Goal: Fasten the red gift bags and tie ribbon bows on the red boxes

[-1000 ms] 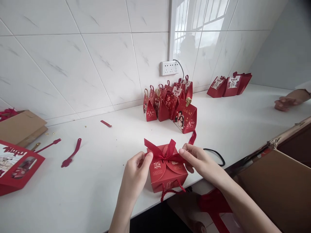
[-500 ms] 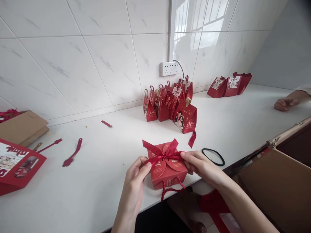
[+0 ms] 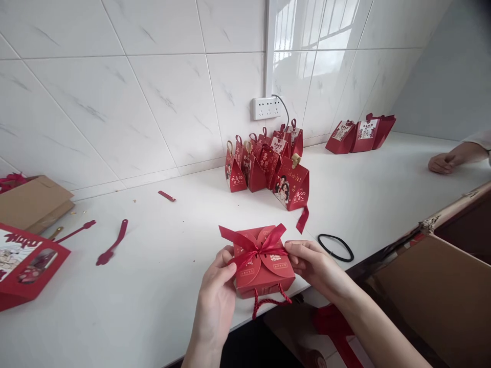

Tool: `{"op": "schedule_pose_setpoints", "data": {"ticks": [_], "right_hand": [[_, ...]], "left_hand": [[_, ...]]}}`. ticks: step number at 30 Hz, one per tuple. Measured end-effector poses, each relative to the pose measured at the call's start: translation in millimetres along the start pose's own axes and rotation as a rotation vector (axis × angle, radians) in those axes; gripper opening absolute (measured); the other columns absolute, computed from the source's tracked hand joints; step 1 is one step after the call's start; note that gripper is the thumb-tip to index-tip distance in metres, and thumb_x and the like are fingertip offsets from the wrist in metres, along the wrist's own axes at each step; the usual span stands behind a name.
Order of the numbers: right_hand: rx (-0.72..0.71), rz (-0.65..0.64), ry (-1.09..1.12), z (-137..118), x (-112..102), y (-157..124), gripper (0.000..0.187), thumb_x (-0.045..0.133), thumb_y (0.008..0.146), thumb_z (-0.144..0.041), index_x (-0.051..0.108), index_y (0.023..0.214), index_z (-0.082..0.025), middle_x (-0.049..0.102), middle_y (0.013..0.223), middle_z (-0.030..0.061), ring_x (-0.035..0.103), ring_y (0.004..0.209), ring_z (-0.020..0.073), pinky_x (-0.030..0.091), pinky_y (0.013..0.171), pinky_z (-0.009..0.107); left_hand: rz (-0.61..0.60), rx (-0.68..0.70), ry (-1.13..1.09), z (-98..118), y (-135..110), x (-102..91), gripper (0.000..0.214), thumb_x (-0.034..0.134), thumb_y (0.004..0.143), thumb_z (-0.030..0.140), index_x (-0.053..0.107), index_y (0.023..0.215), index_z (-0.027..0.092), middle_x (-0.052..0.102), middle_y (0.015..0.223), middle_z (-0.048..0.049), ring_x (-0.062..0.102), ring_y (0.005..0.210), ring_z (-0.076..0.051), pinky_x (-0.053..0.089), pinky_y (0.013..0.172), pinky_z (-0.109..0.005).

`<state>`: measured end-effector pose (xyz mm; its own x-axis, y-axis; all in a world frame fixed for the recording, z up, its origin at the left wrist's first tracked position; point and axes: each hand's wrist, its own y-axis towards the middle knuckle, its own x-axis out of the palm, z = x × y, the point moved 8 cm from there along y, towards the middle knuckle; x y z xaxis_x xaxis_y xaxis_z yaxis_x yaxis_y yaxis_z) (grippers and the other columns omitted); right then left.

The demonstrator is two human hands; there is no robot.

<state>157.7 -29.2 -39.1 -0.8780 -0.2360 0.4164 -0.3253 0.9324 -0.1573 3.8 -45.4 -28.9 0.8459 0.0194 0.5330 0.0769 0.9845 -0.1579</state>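
Note:
A small red gift box [image 3: 264, 271] with a twisted red cord handle sits at the near edge of the white counter [image 3: 153, 276]. A red ribbon bow [image 3: 255, 243] is tied across its top. My left hand [image 3: 218, 286] pinches the bow's left side against the box. My right hand [image 3: 312, 263] pinches the ribbon at the right side of the box.
A cluster of red triangular favour boxes [image 3: 268, 166] stands behind, more [image 3: 360, 133] at the far right. A black hair tie [image 3: 335, 247], red strips [image 3: 113, 243], a flat red box [image 3: 26, 263] and brown cartons [image 3: 32, 202] lie around. Another person's hand [image 3: 445, 162] rests on the counter at right. An open carton [image 3: 437, 291] stands below.
Both hands drew nearer to me and lower along the ribbon; the bow got tighter and the box shifted slightly toward the counter edge.

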Motion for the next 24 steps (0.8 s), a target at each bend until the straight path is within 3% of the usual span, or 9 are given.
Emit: {"op": "schedule_pose_setpoints", "data": {"ticks": [6, 15, 18, 22, 24], "right_hand": [[-0.019, 0.071, 0.16, 5, -2, 0, 0.04, 0.067, 0.073, -0.038, 0.044, 0.049, -0.016, 0.025, 0.05, -0.0064, 0.02, 0.05, 0.0071, 0.019, 0.05, 0.024], [0.01, 0.098, 0.309, 8, -2, 2, 0.043, 0.072, 0.067, -0.037, 0.038, 0.048, -0.018, 0.02, 0.051, -0.0072, 0.02, 0.049, 0.0071, 0.021, 0.048, 0.023], [0.006, 0.046, 0.229, 7, -3, 2, 0.043, 0.07, 0.069, -0.039, 0.039, 0.049, -0.017, 0.022, 0.051, -0.0071, 0.023, 0.049, 0.0066, 0.022, 0.049, 0.023], [0.021, -0.099, 0.057, 13, -8, 0, 0.045, 0.059, 0.078, -0.051, 0.046, 0.053, -0.016, 0.03, 0.049, -0.006, 0.032, 0.047, 0.0072, 0.03, 0.052, 0.024], [-0.04, -0.039, -0.024, 11, -21, -1, 0.045, 0.055, 0.08, -0.056, 0.052, 0.06, -0.016, 0.039, 0.053, -0.0037, 0.039, 0.05, 0.0091, 0.036, 0.055, 0.025]], "left_hand": [[-0.003, -0.003, -0.142, -5, 3, 1.8, 0.011, 0.062, 0.071, 0.023, 0.058, 0.066, 0.014, 0.053, 0.104, -0.0059, 0.052, 0.095, -0.02, 0.046, 0.07, -0.026], [0.016, -0.036, -0.175, -13, 5, -4.7, 0.01, 0.065, 0.067, 0.023, 0.063, 0.067, 0.014, 0.053, 0.111, -0.0054, 0.053, 0.094, -0.019, 0.049, 0.071, -0.026], [0.012, -0.039, -0.149, -14, 5, -3.6, 0.01, 0.062, 0.071, 0.025, 0.063, 0.072, 0.015, 0.056, 0.108, -0.0046, 0.054, 0.093, -0.019, 0.048, 0.069, -0.025], [0.01, -0.064, 0.011, -9, 13, -8.5, 0.023, 0.058, 0.074, 0.031, 0.063, 0.093, 0.018, 0.06, 0.108, -0.0064, 0.056, 0.097, -0.023, 0.045, 0.066, -0.026], [0.016, -0.039, 0.142, -1, 19, -14.5, 0.029, 0.058, 0.076, 0.036, 0.06, 0.097, 0.018, 0.06, 0.111, -0.0084, 0.054, 0.105, -0.027, 0.045, 0.071, -0.03]]}}
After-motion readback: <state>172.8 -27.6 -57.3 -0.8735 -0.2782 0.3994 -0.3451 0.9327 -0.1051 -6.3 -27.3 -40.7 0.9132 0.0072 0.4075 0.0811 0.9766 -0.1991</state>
